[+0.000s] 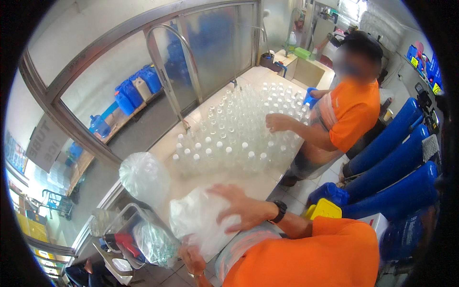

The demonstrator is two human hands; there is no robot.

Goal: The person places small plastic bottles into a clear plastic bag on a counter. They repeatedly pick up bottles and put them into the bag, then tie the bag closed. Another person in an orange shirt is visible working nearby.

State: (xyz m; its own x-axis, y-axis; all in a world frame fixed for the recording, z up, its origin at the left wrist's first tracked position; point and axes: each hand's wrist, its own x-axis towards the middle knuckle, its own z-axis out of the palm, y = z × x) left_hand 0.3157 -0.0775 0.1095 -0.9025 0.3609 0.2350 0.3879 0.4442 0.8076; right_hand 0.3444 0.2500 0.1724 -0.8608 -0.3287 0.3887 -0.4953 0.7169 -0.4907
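A filled, whitish plastic bag [192,211] rests on the near end of the pale tiled counter [261,179]. My right hand [235,208], with a black watch on its wrist, lies over the bag's side, fingers spread and slightly blurred. Lower down, my left hand [192,254] has its fingers curled on the bag's near edge; part of its grip is hidden. Beyond the bag stand several clear bottles with white caps [219,145]. Farther along are many uncapped clear bottles [229,114]. A second tied, puffed-up plastic bag [143,175] sits at the counter's left corner.
A co-worker in an orange shirt [353,107] stands at the right, one hand [281,122] over the bottles, the other by a blue container [311,97]. Left of me, a grey bin [138,211] holds a red-handled tool [123,244]. Blue cylinders [387,136] lean at right.
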